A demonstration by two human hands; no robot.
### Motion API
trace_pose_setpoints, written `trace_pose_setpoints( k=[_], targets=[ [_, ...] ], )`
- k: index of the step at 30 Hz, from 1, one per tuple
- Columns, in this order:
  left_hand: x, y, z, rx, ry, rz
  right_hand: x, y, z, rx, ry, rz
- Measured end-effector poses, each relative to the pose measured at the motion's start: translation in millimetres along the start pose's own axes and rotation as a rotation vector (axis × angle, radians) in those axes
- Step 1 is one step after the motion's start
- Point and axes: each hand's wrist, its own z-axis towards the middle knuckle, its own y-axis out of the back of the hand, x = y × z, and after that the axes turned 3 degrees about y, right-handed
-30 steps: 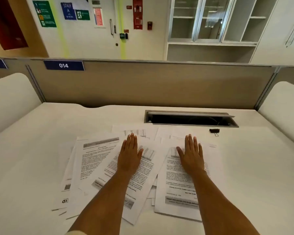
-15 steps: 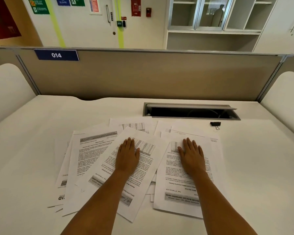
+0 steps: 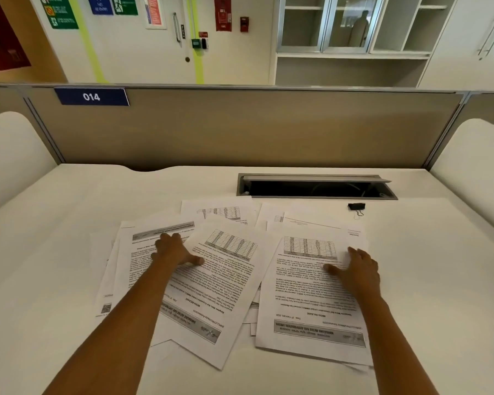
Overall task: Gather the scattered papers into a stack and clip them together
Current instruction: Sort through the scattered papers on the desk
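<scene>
The papers point(image 3: 228, 280) lie fanned and overlapping in the middle of the surface point(image 3: 439, 280), in two loose clumps: a skewed one under your left grip and a squarer one under your right. No edges line up yet, so I judge you to be at the gathering step.

Your left grip point(image 3: 173, 250) lies wide and flat on the left clump, fingers straight, pinching nothing. Your right grip point(image 3: 360, 269) rests palm-down near the right edge of the top right-hand sheet, fingers relaxed, holding nothing either.

The clip point(image 3: 356, 207) sits clear of the papers beyond their far right corner, just in front of the cable hatch point(image 3: 317, 186) (untouched, and rightly so for now).

The next move calls for sweeping both clumps inward until they overlap, then lifting them and tapping the edges square. Thin sheets will likely slide over each other, so press firmly enough to drag the lower ones along. Reach for the clip only after that.
</scene>
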Motion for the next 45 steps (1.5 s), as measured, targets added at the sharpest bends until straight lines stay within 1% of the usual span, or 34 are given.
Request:
trace_pose_setpoints(
  k=[3, 4, 6, 7, 9, 12, 14, 17, 20, 22, 24, 28, 31, 33, 36, 40, 45],
  targets=[
    [4.6, 3.8, 1.5, 0.01, 0.067, 0.012, -9.5, 7.5, -5.2, 0.015, -0.075, 0.013],
    [5.1, 3.2, 2.0, 0.014, 0.082, -0.02, -11.8, 8.2, -5.2, 0.025, -0.096, 0.012],
    [5.6, 1.8, 1.6, 0.038, 0.105, -0.166, -14.6, 8.6, -4.8, 0.043, -0.131, 0.032],
    [4.6, 2.1, -1.4, 0.042, 0.103, -0.23, -15.1, 8.9, -4.8, 0.051, -0.147, 0.063],
    [1.7, 4.1, -9.2, 0.043, 0.073, -0.254, -15.5, 9.6, -5.0, 0.062, -0.178, 0.128],
    [-3.0, 3.6, -19.3, -0.018, 0.006, -0.288, -16.4, 12.3, -5.9, 0.071, -0.216, 0.222],
    [-5.3, 1.2, -24.9, -0.048, -0.01, -0.39, -17.4, 15.6, -6.0, 0.072, -0.242, 0.312],
    [-8.0, -3.6, -34.0, -0.08, -0.014, -0.617, -18.0, 19.5, -10.3, 0.064, -0.276, 0.419],
    [-9.3, -10.4, -38.8, -0.085, -0.023, -0.769, -16.1, 29.6, -19.7, 0.062, -0.261, 0.431],
    [-11.3, -13.7, -41.7, -0.095, -0.022, -0.825, -12.6, 47.8, -24.0, -0.015, -0.226, 0.397],
    [-13.8, -16.6, -44.6, -0.112, -0.021, -0.845, -2.7, 81.2, -31.5, -0.149, -0.172, 0.362],
    [-17.0, -20.9, -50.1, -0.149, -0.031, -0.87, 35.2, 160.2, -56.6, -0.388, 0.014, 0.368],
    [-17.0, -22.4, -50.3, -0.191, -0.027, -0.897, 57.6, 180.8, -46.7, -0.462, 0.116, 0.403],
    [-16.3, -24.5, -51.2, -0.207, -0.012, -0.932, 69.3, 166.7, -25.9, -0.443, 0.175, 0.399],
    [-16.9, -25.2, -56.2, -0.21, 0.008, -0.967, 85.7, 112.9, 4.2, -0.31, 0.218, 0.401],
    [-19.9, -22.4, -60.6, -0.181, 0.034, -0.986, 104.9, 36.0, 17.7, -0.148, 0.176, 0.431],
    [-15.5, -25.4, -55.3, -0.157, 0.018, -1.084, 120.8, -33.0, 10.1, 0.07, 0.148, 0.467]
  ],
)
